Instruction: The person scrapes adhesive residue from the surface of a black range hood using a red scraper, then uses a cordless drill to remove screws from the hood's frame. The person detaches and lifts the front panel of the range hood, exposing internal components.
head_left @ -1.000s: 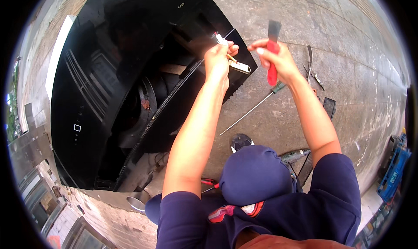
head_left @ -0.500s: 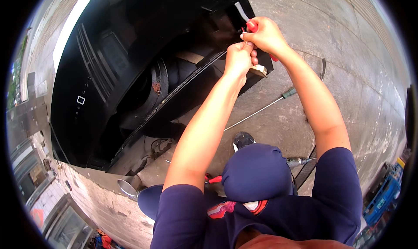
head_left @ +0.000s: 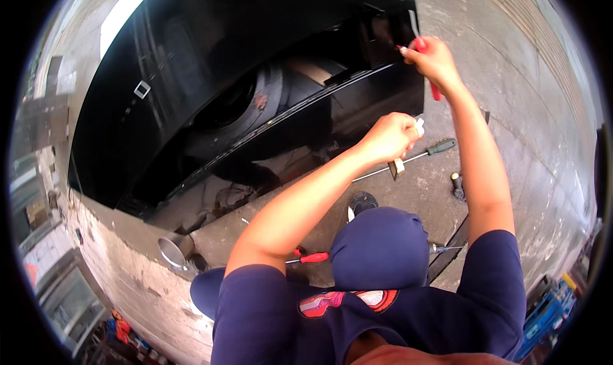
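my left hand: fingers closed on one small white piece. my right hand: fingers wrapped round one red-handled tool, beside the black housing.

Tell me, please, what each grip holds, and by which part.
Right grip: a brush, by its red handle. Left grip: a white piece and a pale block poke out; their held parts are hidden.
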Tool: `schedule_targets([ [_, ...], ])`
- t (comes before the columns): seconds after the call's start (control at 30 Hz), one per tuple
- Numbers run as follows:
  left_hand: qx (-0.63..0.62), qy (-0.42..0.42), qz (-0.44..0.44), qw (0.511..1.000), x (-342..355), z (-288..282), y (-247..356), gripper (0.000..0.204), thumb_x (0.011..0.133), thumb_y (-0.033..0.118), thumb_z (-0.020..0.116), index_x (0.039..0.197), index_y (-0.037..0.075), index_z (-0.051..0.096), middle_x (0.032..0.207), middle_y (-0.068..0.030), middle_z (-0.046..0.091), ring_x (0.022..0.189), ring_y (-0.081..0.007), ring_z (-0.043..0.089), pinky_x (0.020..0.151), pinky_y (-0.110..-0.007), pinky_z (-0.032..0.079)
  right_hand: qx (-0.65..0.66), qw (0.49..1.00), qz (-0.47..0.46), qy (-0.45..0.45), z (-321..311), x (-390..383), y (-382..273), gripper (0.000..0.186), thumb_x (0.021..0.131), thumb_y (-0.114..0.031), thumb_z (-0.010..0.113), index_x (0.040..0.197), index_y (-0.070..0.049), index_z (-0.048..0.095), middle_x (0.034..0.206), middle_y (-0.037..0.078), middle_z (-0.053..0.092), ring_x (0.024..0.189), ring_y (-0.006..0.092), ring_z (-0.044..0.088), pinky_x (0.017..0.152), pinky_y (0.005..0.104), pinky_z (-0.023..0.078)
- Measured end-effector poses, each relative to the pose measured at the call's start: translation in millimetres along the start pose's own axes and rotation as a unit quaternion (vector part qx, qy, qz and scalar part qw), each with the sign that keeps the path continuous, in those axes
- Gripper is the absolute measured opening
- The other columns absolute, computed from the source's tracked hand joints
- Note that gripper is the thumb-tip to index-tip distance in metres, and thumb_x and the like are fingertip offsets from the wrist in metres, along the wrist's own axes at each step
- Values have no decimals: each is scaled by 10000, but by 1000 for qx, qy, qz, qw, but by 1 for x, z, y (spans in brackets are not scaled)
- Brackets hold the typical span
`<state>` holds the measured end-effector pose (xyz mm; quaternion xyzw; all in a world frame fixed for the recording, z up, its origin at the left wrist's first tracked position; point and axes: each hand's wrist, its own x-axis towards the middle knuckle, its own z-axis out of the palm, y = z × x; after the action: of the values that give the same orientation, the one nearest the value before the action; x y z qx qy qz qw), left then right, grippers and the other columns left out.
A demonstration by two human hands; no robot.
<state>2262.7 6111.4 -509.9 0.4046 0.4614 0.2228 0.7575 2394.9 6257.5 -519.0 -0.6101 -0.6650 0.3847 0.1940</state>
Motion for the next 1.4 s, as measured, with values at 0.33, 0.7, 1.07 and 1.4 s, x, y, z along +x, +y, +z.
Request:
schedule_targets([
  [0.33, 27, 361, -79, 929, -414, -143, -74, 266, 936, 208, 589, 1090, -8, 618, 825, -23, 627, 708, -98, 623, 686, -261, 523, 87, 974, -86, -189, 18, -115, -123, 131, 901, -194, 623, 891, -79, 563, 710, -11, 583, 510, 15, 428, 450, 168, 326],
  [0.7, 93, 712, -539, 441, -867, 77, -538, 289, 886, 207, 507, 1066, 7, 612, 975, -230, 656, 886, -405, 623, 777, -475, 470, -92, 706, -154, -685, 281, -277, -285, 243, 910, -249, 607, 863, -18, 548, 719, 70, 570, 646, 146, 556, 605, 312, 471],
  [1.07, 57, 421, -726, 540, -853, 212, -675, 284, 865, 168, 487, 1125, 114, 586, 1135, -138, 630, 1066, -307, 604, 943, -542, 399, -323, 598, -241, -693, 422, -377, -290, 317, 837, -325, 646, 855, -15, 581, 831, 177, 638, 871, 363, 612, 750, 445, 462],
  [1.4, 82, 410, -746, 518, -902, 223, -728, 257, 875, 113, 494, 1094, 144, 625, 1168, -62, 568, 1111, -264, 557, 999, -539, 364, -356, 608, -251, -664, 495, -402, -290, 363, 800, -329, 669, 973, -12, 635, 938, 192, 661, 963, 354, 621, 819, 434, 479],
])
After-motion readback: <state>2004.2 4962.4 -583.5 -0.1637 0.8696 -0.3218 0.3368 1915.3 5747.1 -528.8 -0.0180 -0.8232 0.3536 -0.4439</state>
